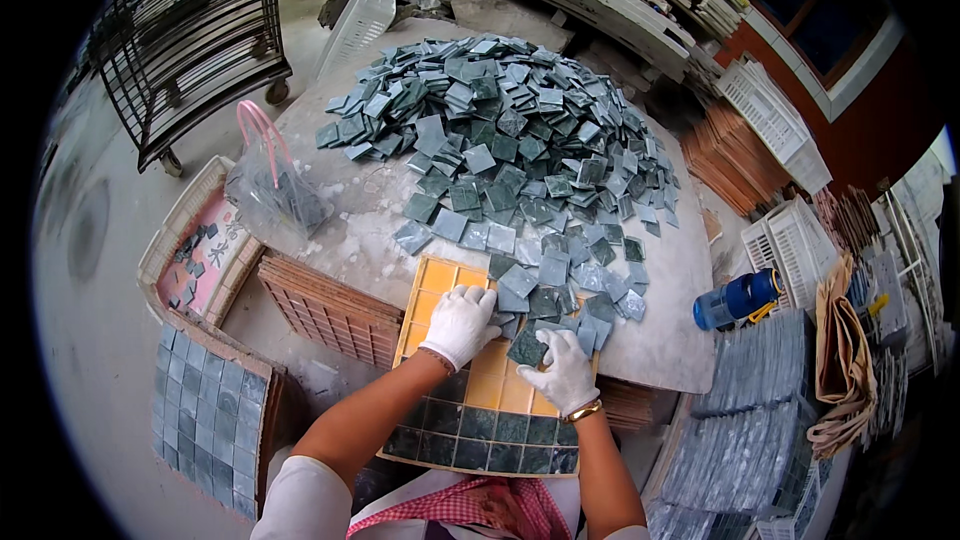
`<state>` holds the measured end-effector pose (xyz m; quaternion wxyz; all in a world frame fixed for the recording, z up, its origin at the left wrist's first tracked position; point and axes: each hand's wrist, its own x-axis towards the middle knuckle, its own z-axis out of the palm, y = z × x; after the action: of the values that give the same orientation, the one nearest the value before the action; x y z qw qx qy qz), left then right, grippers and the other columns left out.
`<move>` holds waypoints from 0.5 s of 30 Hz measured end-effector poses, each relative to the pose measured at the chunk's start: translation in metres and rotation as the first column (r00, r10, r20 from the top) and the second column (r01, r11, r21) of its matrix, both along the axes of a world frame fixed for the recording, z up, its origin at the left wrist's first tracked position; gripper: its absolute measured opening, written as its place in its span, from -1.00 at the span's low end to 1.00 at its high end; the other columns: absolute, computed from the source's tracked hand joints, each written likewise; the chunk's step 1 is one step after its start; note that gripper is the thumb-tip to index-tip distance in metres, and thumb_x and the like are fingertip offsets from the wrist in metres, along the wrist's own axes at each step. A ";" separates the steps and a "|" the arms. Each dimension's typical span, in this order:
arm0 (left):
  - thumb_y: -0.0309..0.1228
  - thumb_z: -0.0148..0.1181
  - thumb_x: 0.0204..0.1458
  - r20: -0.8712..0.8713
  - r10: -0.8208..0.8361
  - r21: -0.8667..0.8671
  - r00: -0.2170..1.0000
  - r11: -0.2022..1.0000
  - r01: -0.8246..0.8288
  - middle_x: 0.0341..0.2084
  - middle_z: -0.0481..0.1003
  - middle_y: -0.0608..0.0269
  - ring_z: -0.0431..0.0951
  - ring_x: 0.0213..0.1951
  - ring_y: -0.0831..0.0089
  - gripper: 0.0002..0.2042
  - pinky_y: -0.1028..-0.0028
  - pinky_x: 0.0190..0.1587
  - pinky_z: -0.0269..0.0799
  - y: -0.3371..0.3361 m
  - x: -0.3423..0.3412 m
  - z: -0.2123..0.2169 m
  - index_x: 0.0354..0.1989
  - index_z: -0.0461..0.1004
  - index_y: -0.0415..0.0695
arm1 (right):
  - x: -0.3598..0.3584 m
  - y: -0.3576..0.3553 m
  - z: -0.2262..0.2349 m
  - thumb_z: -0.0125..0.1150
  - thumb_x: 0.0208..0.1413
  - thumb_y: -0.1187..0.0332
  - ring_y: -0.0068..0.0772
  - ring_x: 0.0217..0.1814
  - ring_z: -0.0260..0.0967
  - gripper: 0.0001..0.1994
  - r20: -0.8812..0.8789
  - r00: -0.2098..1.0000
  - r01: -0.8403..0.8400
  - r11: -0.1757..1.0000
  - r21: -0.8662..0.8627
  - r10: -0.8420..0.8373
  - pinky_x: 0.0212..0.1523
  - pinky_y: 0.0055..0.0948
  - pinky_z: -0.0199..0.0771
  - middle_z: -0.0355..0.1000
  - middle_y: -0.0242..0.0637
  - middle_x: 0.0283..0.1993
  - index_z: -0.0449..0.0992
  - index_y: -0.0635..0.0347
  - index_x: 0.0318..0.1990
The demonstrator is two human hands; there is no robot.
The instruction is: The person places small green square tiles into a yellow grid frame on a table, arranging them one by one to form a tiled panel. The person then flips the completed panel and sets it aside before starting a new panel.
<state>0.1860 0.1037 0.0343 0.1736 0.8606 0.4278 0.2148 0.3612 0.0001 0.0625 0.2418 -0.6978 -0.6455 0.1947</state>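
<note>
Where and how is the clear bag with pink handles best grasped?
Probably by the pink handles, from above: they arch free over the clear bag, whose thin sides look limp and crumpled. The left hand is the nearer one.

Grey floor (pixel 88 340), reddish wall (pixel 885 135), window (pixel 825 25) (dark)

Your left hand (pixel 460 326) and right hand (pixel 566 372) wear white gloves (pixel 572 385); you have a thin brownish bracelet (pixel 438 358) left, a gold bangle (pixel 582 411) right, white sleeves (pixel 305 496) and a pink-and-white checked garment (pixel 435 509).
</note>
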 end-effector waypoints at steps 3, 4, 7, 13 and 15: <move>-0.30 0.21 -0.12 -0.042 -0.075 -0.041 0.996 0.997 0.073 -0.30 0.46 0.11 0.46 -0.17 0.07 -0.65 0.20 -0.14 0.39 -0.003 -0.012 0.017 -0.14 0.36 -0.09 | -0.003 -0.029 -0.013 0.41 -0.23 0.27 -0.14 -0.08 0.36 -0.42 0.022 0.994 -0.108 0.992 -0.072 0.110 -0.06 -0.31 0.41 0.32 -0.15 -0.07 0.38 0.26 0.02; -0.30 0.18 -0.09 -0.018 -0.080 -0.016 0.997 0.997 0.079 -0.32 0.49 0.08 0.49 -0.22 0.08 -0.69 0.19 -0.17 0.41 -0.007 -0.021 0.020 -0.15 0.39 -0.09 | -0.006 -0.034 -0.011 0.41 -0.22 0.27 -0.12 -0.03 0.35 -0.42 0.027 0.994 -0.098 0.987 -0.127 0.103 -0.02 -0.31 0.39 0.31 -0.15 -0.05 0.38 0.24 0.02; -0.32 0.09 0.02 0.120 -0.109 -0.256 0.987 0.957 0.137 -0.39 0.52 0.02 0.53 -0.31 0.07 -0.80 0.22 -0.25 0.44 -0.025 -0.045 0.024 -0.23 0.48 -0.13 | 0.001 -0.047 -0.024 0.40 -0.20 0.27 -0.06 0.00 0.34 -0.43 -0.043 0.999 -0.025 0.991 -0.132 0.019 0.00 -0.29 0.38 0.30 -0.13 -0.02 0.38 0.22 0.03; -0.31 0.12 0.02 0.226 -0.133 -0.273 0.965 0.942 0.193 -0.40 0.51 0.08 0.51 -0.30 0.08 -0.83 0.21 -0.26 0.42 -0.064 -0.044 -0.002 -0.29 0.50 -0.11 | 0.006 -0.048 -0.022 0.37 -0.15 0.26 -0.12 -0.03 0.35 -0.50 0.016 0.986 -0.165 0.983 -0.078 0.167 -0.03 -0.32 0.40 0.29 -0.14 -0.02 0.42 0.20 0.00; -0.33 0.16 -0.03 0.136 -0.125 -0.140 0.983 0.980 0.144 -0.36 0.49 0.15 0.49 -0.24 0.10 -0.82 0.22 -0.24 0.42 -0.069 -0.039 0.001 -0.27 0.50 -0.10 | 0.004 -0.048 -0.023 0.34 -0.11 0.26 -0.13 -0.04 0.36 -0.54 0.035 0.985 -0.168 0.982 -0.081 0.172 -0.05 -0.31 0.41 0.29 -0.16 -0.03 0.43 0.15 0.00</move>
<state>0.1474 0.0350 0.0354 0.2784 0.8568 0.3717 0.2243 0.3651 -0.0476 0.0398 0.1834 -0.6530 -0.6996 0.2247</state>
